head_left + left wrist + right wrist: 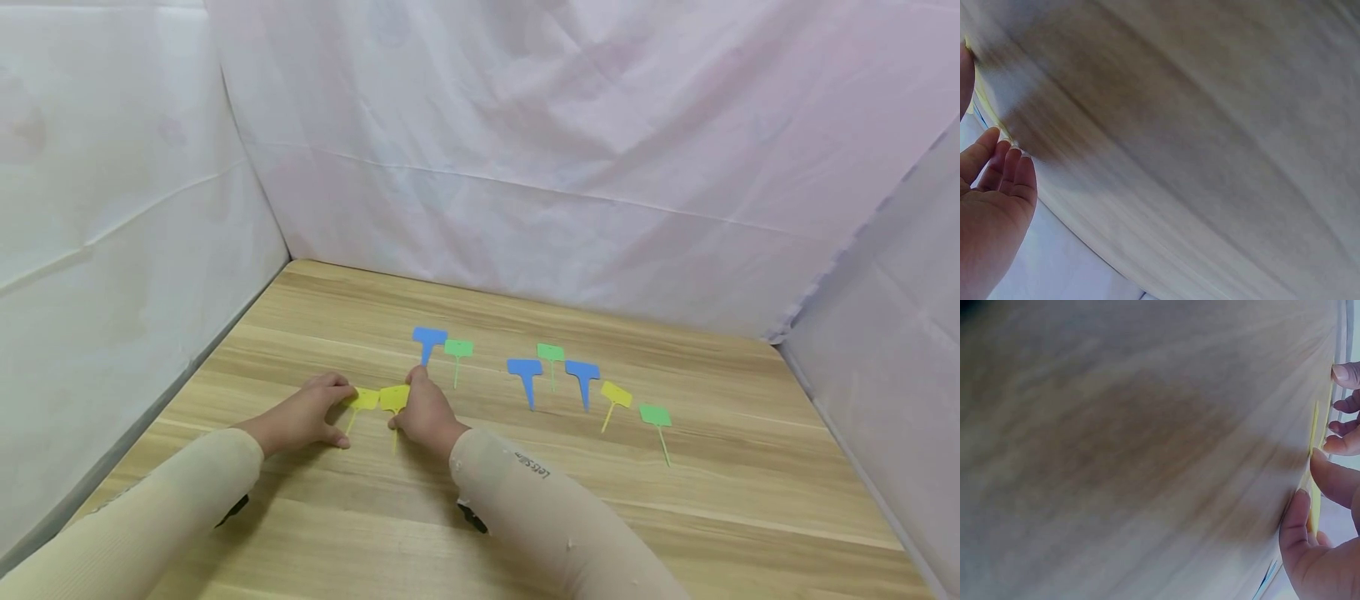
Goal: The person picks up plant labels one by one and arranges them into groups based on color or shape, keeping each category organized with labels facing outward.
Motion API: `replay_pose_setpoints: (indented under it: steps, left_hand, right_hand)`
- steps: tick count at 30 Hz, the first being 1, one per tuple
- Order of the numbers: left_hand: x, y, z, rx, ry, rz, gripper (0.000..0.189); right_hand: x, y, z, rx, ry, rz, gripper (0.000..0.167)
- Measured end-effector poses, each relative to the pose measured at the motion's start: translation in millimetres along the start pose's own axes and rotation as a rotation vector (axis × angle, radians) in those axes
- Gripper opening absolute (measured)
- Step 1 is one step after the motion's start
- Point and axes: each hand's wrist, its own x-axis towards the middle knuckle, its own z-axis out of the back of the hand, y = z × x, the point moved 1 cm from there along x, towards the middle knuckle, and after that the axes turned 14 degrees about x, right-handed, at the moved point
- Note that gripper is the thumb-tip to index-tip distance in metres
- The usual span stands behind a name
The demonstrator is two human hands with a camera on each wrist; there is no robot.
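Two thin tags in plain yellow, each with a broad flat head and a slender stem pointing toward the camera: the left yellow tag (365, 399), leaning, foot of the stem to the left, and the right yellow tag (393, 400), nearly straight. Near the middle of the surface (345, 533), heads just beside each other; hard to tell whether touching. At the left hand (306, 410), a grip moderately spread along the left yellow tag, holding it between fingertips by the head and thumb down by the stem. At the right hand (433, 414), a closer grip, with thumb and fingers bent about the right yellow tag, pinching it; impossible to tell whether raised at all. On the arms, a pale left sleeve (172, 492) and a right sleeve (547, 508) with dark lettering. Just beyond the right hand, a first blue tag (429, 340) and, beside it, a first green tag (459, 349). Farther right, loosely scattered, a second blue tag (526, 372), second green tag (551, 352), third blue tag (583, 372), third yellow tag (617, 394) and third green tag (656, 415). Beneath, pale brown wood grain with darker streaks. Behind, creased whitish back cloth (525, 167), with similar left cloth (112, 167) and right cloth (885, 300).
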Motion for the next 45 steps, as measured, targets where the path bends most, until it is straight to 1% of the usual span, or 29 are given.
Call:
replay_pose_setpoints:
  steps: [14,21,25,32,40,45]
  left_hand:
    - [-2.1,-1.3,-0.5,0.001,-0.014,-0.007,0.069]
    - [-2.3,-0.5,-0.4,-0.013,0.001,-0.002,0.070]
    - [-1.3,0.8,-0.8,-0.010,0.005,-0.002,0.070]
    - [-0.2,1.6,-0.3,-0.029,0.023,0.000,0.072]
    - [-0.1,2.9,-0.2,-0.019,0.029,0.003,0.072]
    - [-0.2,3.7,-0.3,-0.020,0.025,0.003,0.072]
  right_hand:
    - [0.3,-3.9,0.9,-0.062,-0.025,0.016,0.058]
    - [0.2,-4.2,1.2,-0.117,-0.023,0.015,0.058]
    - [-0.7,-3.1,1.2,-0.150,-0.025,-0.002,0.062]
    - [-1.5,-0.9,0.3,-0.210,-0.021,-0.045,0.074]
    - [-4.7,2.2,0.0,-0.261,-0.007,-0.020,0.079]
    - [-4.4,2.2,-0.2,-0.260,-0.007,-0.021,0.077]
